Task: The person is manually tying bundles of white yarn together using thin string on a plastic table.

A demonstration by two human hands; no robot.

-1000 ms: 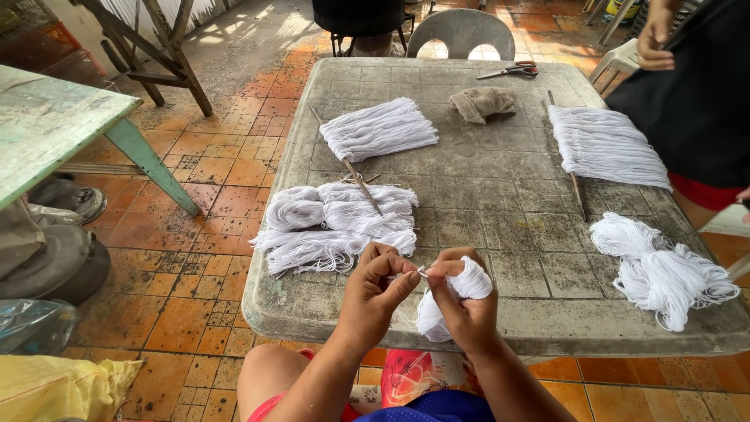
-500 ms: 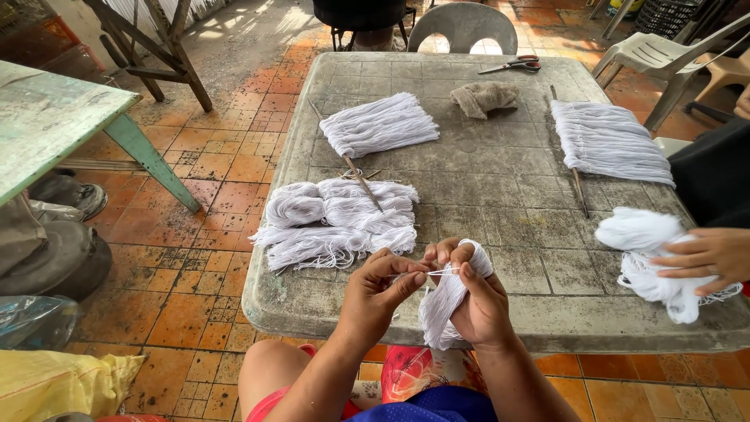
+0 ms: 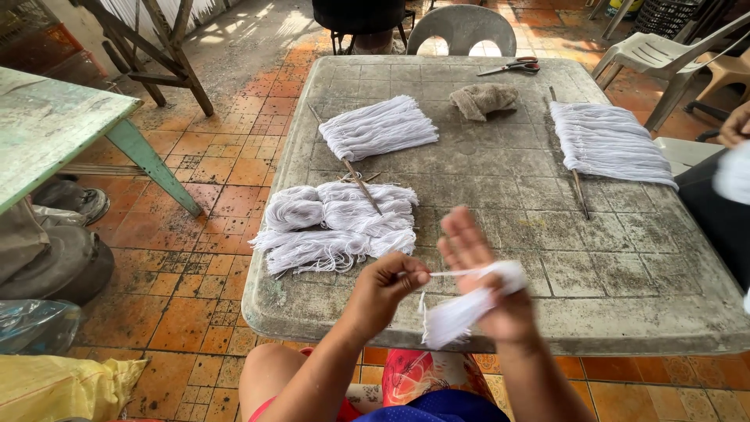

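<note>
A small white yarn bundle [image 3: 469, 306] sits in my right hand [image 3: 486, 273], which is blurred, its fingers raised over the near edge of the weathered table [image 3: 625, 258]. My left hand [image 3: 388, 285] pinches a white strand that runs from the bundle. Just beyond my hands lies a pile of white yarn skeins [image 3: 336, 225] with a thin stick [image 3: 355, 173] across it.
Farther off lie a flat white yarn bundle [image 3: 379, 126], another on a stick [image 3: 609, 141], a brown cloth [image 3: 484, 99] and scissors [image 3: 512, 66]. Another person's hand [image 3: 736, 125] with white yarn shows at the right edge. Plastic chairs [image 3: 664, 51] and a green table [image 3: 47, 129] stand around.
My right hand has lifted and turned with the bundle while my left pulled the strand taut. The other person's hand took the white yarn pile from the table's right side.
</note>
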